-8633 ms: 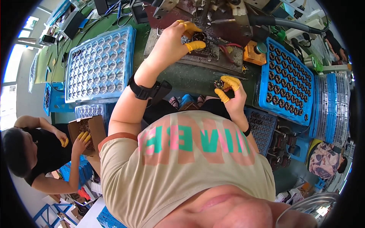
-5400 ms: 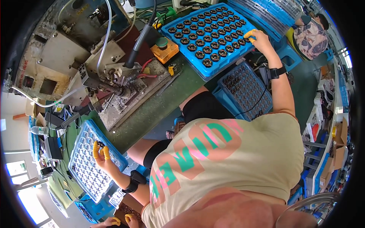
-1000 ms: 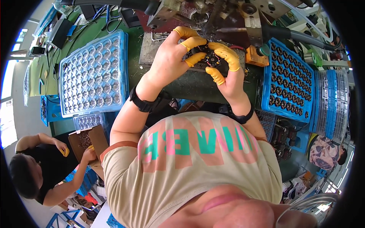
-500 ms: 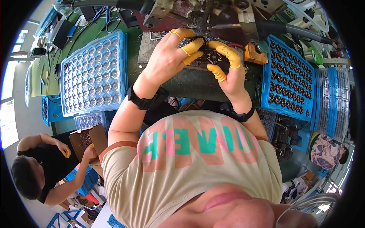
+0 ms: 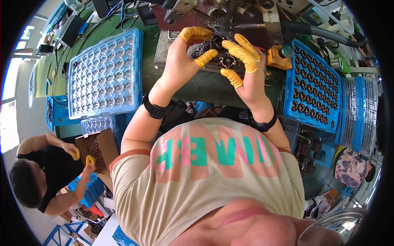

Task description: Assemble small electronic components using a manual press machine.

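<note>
Yellow finger covers sit on the fingertips of both hands. My left hand (image 5: 186,51) is open at the left of a work fixture, its thumb and fingers spread around a dark round part (image 5: 217,41) there. My right hand (image 5: 246,67) is at the fixture's right side, with index finger and thumb apart and the fingertips close to that round part. Between my right thumb and fingers shows a small black ring-like part (image 5: 228,62) with coloured wire ends; I cannot tell whether it touches the hand. Dark scraps (image 5: 199,50) lie beside my left fingers.
A clear moulded tray (image 5: 104,74) stands left, and a blue tray (image 5: 314,84) with rows of dark round parts right. An orange block (image 5: 279,57) sits beside the fixture. Machine arms (image 5: 180,12) overhang the far side. A person (image 5: 45,172) works over a cardboard box (image 5: 102,149) at lower left.
My left hand has let its fingers spread and drawn slightly back, uncovering the round part. My right fingers have straightened a little. The other person's hands have shifted at the box.
</note>
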A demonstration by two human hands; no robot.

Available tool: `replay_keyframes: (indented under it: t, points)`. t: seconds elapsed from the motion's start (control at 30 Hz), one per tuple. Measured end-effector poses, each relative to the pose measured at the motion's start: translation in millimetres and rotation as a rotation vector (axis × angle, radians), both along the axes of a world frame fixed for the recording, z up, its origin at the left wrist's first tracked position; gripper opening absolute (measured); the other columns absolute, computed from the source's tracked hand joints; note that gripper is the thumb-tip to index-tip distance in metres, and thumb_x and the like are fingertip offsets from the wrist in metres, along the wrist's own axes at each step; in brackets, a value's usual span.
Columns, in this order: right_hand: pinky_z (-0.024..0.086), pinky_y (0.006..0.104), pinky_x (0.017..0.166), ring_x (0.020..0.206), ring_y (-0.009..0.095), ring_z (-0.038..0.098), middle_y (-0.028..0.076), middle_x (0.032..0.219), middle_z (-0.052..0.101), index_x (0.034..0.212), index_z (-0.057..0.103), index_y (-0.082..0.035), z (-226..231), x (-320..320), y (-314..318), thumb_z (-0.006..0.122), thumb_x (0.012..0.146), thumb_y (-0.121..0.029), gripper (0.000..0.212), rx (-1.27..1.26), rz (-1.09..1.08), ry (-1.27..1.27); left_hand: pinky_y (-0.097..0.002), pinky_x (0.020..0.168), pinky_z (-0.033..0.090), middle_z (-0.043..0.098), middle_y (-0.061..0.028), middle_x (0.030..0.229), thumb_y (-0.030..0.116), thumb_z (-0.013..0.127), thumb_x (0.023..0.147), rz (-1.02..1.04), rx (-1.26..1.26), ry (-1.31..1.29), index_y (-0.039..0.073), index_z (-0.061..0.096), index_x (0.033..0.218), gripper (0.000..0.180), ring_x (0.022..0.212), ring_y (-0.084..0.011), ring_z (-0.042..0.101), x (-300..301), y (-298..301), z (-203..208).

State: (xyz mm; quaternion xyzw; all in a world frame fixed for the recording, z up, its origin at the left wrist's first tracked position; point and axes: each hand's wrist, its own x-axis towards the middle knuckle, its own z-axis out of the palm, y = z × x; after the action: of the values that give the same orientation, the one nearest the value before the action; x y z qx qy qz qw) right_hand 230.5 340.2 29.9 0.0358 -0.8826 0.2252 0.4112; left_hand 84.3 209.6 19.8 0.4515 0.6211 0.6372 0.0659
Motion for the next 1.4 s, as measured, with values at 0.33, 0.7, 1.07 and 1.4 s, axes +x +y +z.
replay_keyframes:
  t: [0.33,0.7,1.07,1.4]
  points:
    - [0.030,0.0447,0.105,0.124,0.031,0.051,0.010,0.124,0.062,0.122,0.051,-0.006,-7,14,14,0.071,0.085,-0.027,0.047,-0.086,-0.071,0.038,-0.0332,0.087,0.051,0.063,-0.0119,0.105,0.013,0.084,0.071,0.047,0.005,0.107,-0.001,0.059,0.109,0.048,0.096,-0.0242,0.064,5,10,7]
    - [0.037,0.0403,0.102,0.119,0.034,0.052,0.013,0.124,0.060,0.126,0.052,-0.001,-29,55,38,0.072,0.086,-0.019,0.048,-0.130,-0.375,-0.003,-0.0363,0.083,0.050,0.060,-0.0139,0.099,0.010,0.084,0.067,0.091,-0.085,0.351,0.001,0.060,0.104,0.045,0.095,-0.0314,0.060,8,17,12]
    - [0.049,0.0367,0.089,0.107,0.031,0.059,0.020,0.119,0.059,0.121,0.051,0.005,-19,43,42,0.065,0.090,-0.007,0.036,-0.259,-0.391,0.034,-0.0328,0.085,0.046,0.059,-0.0106,0.105,0.006,0.074,0.073,0.326,-0.114,0.277,0.004,0.056,0.111,0.042,0.093,-0.0253,0.056,18,-68,-13]
    - [0.045,0.0465,0.090,0.107,0.041,0.055,0.023,0.119,0.060,0.111,0.052,0.009,-18,42,67,0.066,0.091,-0.020,0.038,0.270,-0.620,-0.034,-0.0324,0.079,0.049,0.057,-0.0099,0.097,0.000,0.073,0.074,0.462,-0.185,0.143,0.004,0.057,0.103,0.033,0.088,-0.0262,0.058,36,-141,-17]
